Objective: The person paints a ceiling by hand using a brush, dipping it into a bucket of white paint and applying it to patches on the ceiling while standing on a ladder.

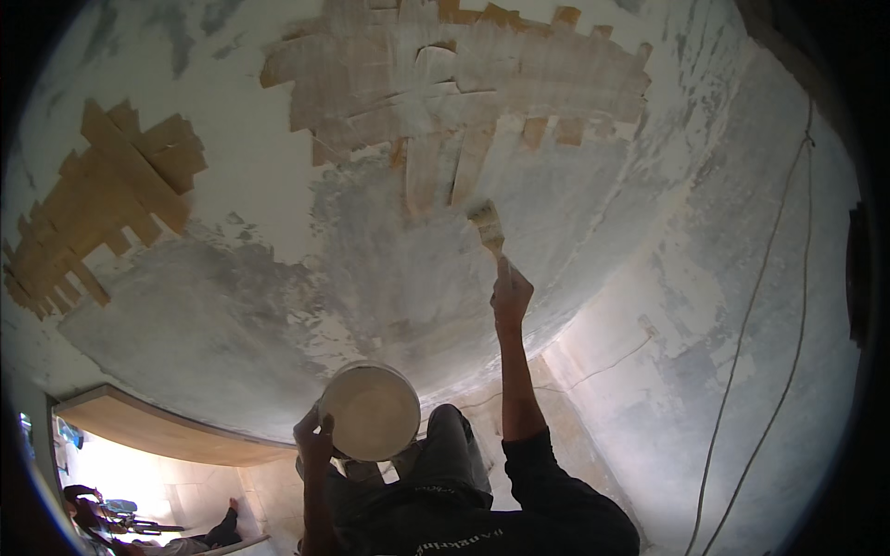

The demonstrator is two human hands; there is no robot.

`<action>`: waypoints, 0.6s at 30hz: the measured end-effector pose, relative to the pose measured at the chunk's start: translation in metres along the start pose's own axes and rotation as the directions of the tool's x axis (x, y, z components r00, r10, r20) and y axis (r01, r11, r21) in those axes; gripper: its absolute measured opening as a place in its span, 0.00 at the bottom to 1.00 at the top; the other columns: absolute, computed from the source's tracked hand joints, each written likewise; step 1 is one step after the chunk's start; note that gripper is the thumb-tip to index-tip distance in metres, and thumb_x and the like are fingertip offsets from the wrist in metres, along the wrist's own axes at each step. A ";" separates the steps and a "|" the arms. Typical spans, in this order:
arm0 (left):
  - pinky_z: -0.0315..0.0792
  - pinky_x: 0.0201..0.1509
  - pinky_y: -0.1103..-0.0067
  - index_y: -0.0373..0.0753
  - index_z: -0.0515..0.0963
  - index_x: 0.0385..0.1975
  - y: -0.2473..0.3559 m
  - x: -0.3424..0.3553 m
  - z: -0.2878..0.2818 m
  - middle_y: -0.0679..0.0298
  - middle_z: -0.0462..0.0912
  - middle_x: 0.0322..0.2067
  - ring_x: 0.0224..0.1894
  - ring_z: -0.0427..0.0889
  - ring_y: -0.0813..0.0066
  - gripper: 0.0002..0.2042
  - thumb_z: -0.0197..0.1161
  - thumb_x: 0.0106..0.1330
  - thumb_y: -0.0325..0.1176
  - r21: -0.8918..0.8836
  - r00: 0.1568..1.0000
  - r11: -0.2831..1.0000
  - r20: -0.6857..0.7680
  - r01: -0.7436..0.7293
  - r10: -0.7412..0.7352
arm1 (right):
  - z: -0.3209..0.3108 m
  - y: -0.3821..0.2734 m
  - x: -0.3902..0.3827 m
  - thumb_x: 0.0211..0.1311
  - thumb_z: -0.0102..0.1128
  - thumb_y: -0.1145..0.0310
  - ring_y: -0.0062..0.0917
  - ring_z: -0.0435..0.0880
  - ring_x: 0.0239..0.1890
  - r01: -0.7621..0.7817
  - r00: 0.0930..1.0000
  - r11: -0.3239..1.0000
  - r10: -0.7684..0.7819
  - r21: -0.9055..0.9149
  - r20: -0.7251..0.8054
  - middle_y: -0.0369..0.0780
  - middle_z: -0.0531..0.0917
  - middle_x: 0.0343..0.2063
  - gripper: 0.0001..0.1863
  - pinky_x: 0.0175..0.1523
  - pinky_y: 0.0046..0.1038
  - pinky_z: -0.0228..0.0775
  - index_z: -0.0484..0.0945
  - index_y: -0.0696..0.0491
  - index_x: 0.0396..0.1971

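Observation:
My right hand [510, 295] is closed around the handle of a flat paintbrush [486, 226], raised in front of the wall [380, 241]. The bristles point up and lie just below strips of brown paper or tape [371, 79] stuck to the wall and streaked with white. Whether the bristles touch the wall, I cannot tell. Low in the view, my left hand [315, 433] grips the left side of a round bucket [373, 365]. Inside it is a pale, smooth substance. My fingers partly hide the bucket's side.
Another patch of brown strips [130, 185] is on the wall at the left. Two cords [762, 269] hang down the right-hand wall. At the lower left, past a wooden edge [158, 422], another person's leg [222, 528] and a bicycle [130, 526] show in bright light.

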State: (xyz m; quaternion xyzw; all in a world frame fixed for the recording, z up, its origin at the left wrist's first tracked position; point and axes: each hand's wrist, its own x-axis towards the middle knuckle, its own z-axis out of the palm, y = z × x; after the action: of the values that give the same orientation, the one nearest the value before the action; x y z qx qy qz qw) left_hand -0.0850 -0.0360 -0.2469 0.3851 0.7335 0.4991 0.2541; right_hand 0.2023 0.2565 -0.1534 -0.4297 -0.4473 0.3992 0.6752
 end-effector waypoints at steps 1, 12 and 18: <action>0.72 0.51 0.73 0.31 0.78 0.48 -0.002 0.000 -0.001 0.51 0.84 0.40 0.45 0.82 0.68 0.16 0.63 0.57 0.23 0.013 1.000 1.000 -0.011 0.025 -0.025 | -0.003 -0.001 0.000 0.67 0.55 0.60 0.09 0.54 0.10 -0.054 0.998 0.999 0.054 0.009 0.022 0.25 0.59 0.09 0.21 0.13 0.19 0.44 0.68 0.50 0.13; 0.73 0.49 0.73 0.31 0.78 0.47 0.001 -0.003 -0.014 0.52 0.84 0.39 0.43 0.83 0.68 0.16 0.64 0.57 0.24 0.039 0.999 0.999 -0.019 -0.026 0.027 | -0.052 0.228 -0.077 0.63 0.59 0.56 0.14 0.62 0.12 -0.313 0.929 0.883 0.361 -0.350 0.079 0.32 0.66 0.08 0.22 0.17 0.28 0.55 0.76 0.58 0.16; 0.74 0.49 0.73 0.31 0.78 0.47 0.004 -0.001 -0.006 0.53 0.84 0.40 0.42 0.83 0.69 0.16 0.62 0.57 0.23 0.018 0.996 0.996 0.003 -0.084 0.084 | -0.091 0.299 -0.064 0.61 0.54 0.52 0.26 0.76 0.12 -0.264 0.951 0.616 0.293 -0.742 -0.096 0.40 0.74 0.09 0.25 0.23 0.35 0.68 0.78 0.58 0.15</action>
State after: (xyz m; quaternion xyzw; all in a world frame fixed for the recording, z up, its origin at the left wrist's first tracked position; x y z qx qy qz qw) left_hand -0.0877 -0.0397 -0.2410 0.4183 0.7208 0.5024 0.2304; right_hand 0.2242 0.2702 -0.4711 -0.7252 -0.5108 0.2875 0.3612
